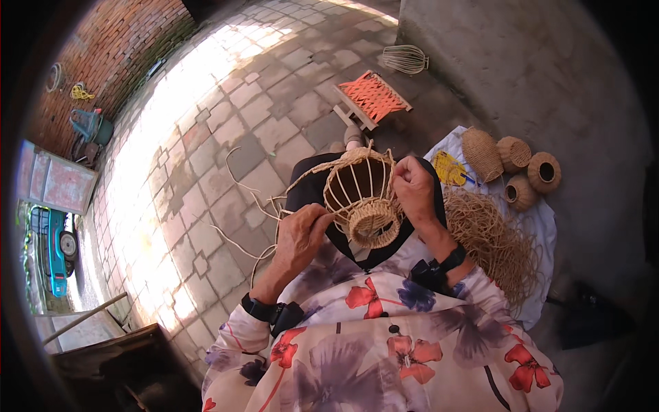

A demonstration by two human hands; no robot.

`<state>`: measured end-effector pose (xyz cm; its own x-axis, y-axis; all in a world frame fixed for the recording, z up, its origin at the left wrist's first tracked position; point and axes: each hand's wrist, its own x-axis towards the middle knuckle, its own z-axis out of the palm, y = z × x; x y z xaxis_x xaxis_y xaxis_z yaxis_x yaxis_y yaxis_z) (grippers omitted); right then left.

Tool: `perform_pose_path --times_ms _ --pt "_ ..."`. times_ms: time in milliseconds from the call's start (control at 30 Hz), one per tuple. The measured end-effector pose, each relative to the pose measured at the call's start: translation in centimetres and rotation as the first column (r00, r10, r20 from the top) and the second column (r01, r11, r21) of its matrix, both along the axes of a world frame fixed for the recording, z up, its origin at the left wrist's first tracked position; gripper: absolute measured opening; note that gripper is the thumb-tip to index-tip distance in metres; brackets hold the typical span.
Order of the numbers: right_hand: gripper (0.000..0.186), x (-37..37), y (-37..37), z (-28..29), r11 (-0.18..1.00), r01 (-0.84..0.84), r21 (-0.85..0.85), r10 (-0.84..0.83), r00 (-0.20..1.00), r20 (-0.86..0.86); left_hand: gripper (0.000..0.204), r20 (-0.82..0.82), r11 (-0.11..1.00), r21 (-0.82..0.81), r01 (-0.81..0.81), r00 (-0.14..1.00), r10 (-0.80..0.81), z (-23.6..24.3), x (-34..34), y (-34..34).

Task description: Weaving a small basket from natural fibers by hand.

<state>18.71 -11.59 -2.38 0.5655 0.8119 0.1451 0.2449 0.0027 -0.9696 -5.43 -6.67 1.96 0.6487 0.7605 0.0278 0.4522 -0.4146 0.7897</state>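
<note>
On my lap rests a half-woven basket (362,196): a wire frame with bare ribs, its narrow neck wrapped in tan straw. My left hand (300,237) pinches a straw strand (257,206) at the frame's left side; loose strand ends trail off to the left over the paving. My right hand (414,187) grips the frame's right rim. Both wrists carry black bands.
A heap of loose straw (494,237) lies on a white cloth (542,220) to my right, with several finished woven baskets (511,165) and a yellow item (449,168). Ahead stand a small stool with orange webbing (372,97) and a bare wire frame (403,59). A brick wall (110,62) rises at left.
</note>
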Motion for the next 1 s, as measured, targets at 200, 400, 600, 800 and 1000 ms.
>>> perform_pose_path --times_ms 200,400,600,800,1000 --pt "0.006 0.3 -0.2 0.1 1.0 -0.004 -0.008 0.004 1.0 -0.001 0.017 0.082 0.976 0.048 -0.214 0.974 0.21 -0.2 -1.8 -1.3" --pt "0.006 0.1 -0.5 0.4 0.999 -0.029 -0.017 0.028 0.999 -0.022 0.03 0.244 0.113 -0.969 0.22 0.774 0.584 -2.2 -0.6 -0.9" --pt "0.006 -0.1 -0.7 -0.1 1.0 -0.026 -0.007 0.026 0.998 -0.05 0.02 0.407 0.403 -0.898 0.178 0.685 0.605 -2.8 2.1 0.6" --pt "0.006 0.0 -0.6 -0.5 1.0 -0.009 0.015 0.01 0.998 -0.064 0.021 0.196 0.872 -0.456 -0.18 0.935 0.295 -1.8 3.9 2.0" --pt "0.006 0.0 -0.8 -0.7 1.0 -0.017 0.005 0.018 0.997 -0.072 0.02 -0.144 0.986 0.016 -0.168 0.975 0.168 -1.7 5.5 2.9"
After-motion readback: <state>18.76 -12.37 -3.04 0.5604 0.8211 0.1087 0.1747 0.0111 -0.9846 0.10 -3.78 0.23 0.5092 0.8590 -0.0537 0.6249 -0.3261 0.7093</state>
